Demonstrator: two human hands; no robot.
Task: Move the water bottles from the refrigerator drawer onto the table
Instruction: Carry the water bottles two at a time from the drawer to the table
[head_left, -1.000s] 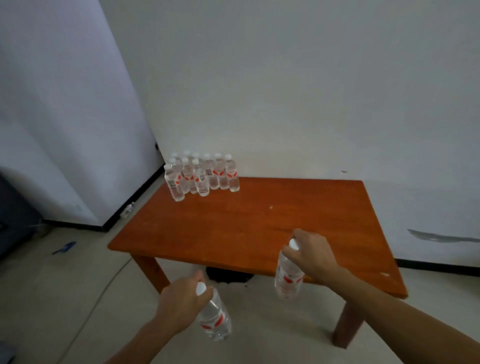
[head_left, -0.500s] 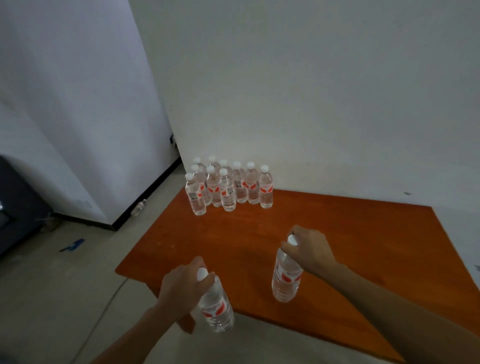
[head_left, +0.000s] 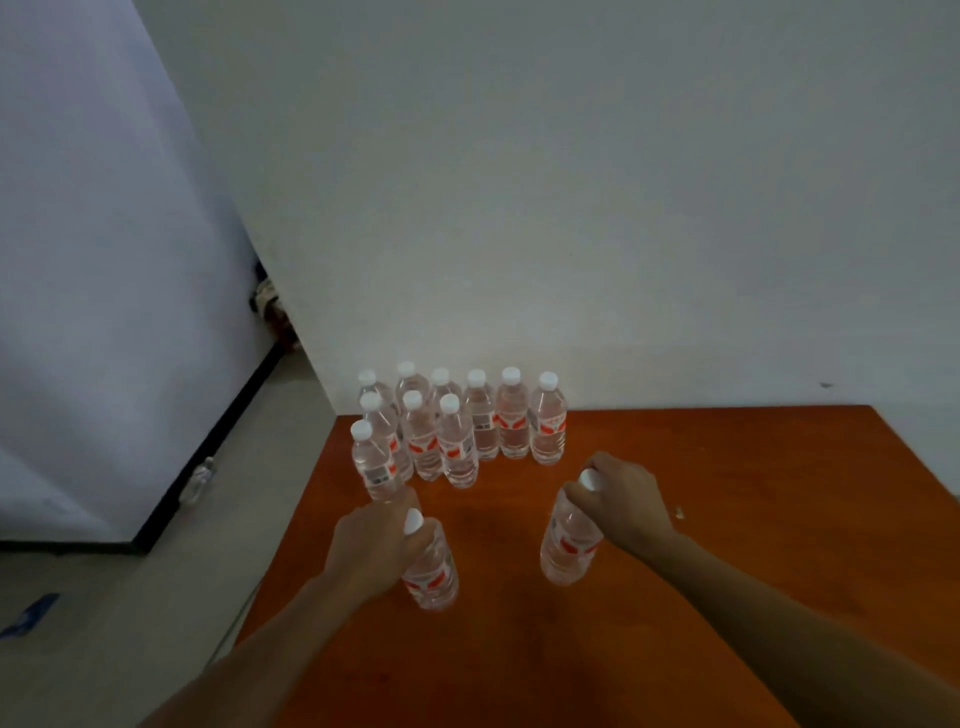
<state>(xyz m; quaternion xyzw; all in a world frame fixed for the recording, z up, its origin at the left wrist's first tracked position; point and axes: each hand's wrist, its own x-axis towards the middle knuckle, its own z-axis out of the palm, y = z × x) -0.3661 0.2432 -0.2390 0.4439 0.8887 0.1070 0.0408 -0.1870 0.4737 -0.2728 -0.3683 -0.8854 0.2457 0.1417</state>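
Two sets of fingers (head_left: 415, 543) are curled tight, each round the neck of a water bottle: our left hand (head_left: 371, 551) grips the left bottle (head_left: 432, 574), our right hand (head_left: 626, 499) the right bottle (head_left: 569, 545). Both hang upright over the orange surface (head_left: 727, 519); whether their bases touch it we cannot tell. Beyond them ten more bottles (head_left: 460, 436) stand clustered at its far left corner.

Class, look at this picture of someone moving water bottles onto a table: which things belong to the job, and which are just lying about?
Part of the job:
- left bottle, in the left grip
- right bottle, in the right grip
- standing bottles, at the far-left corner
- table

Lying about:
- clear item, perhaps a bottle, on the floor by the wall
- blue object, on the floor
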